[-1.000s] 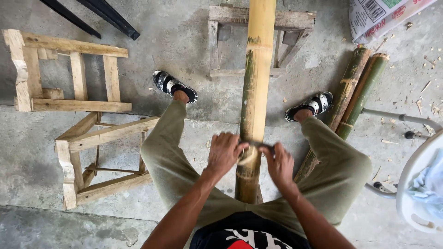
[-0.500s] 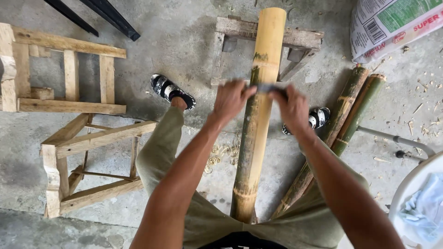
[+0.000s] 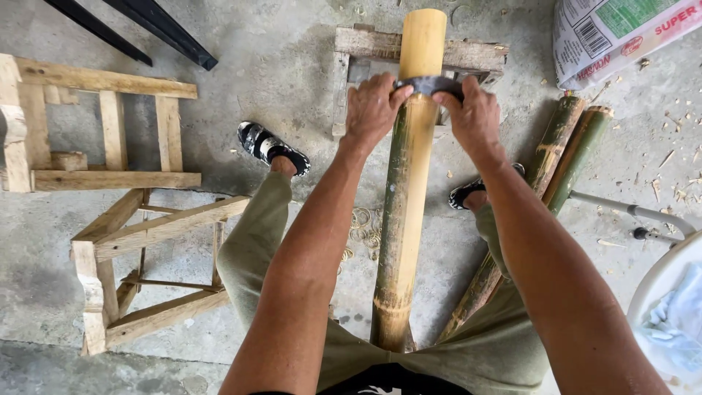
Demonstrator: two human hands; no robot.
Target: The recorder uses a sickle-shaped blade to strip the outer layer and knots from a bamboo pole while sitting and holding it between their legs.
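A bamboo pole (image 3: 406, 190) runs up the middle of the frame, its far end lying on a low wooden stand (image 3: 380, 51) at top centre. The left hand (image 3: 371, 110) and right hand (image 3: 475, 117) sit on either side of the pole near that end, each closed on one end of a curved blade (image 3: 430, 85) lying across it. Two wooden frames (image 3: 102, 183) stand at the left. More bamboo stalks (image 3: 563, 161) lie right of the pole, a sack (image 3: 621, 29) in the upper right corner.
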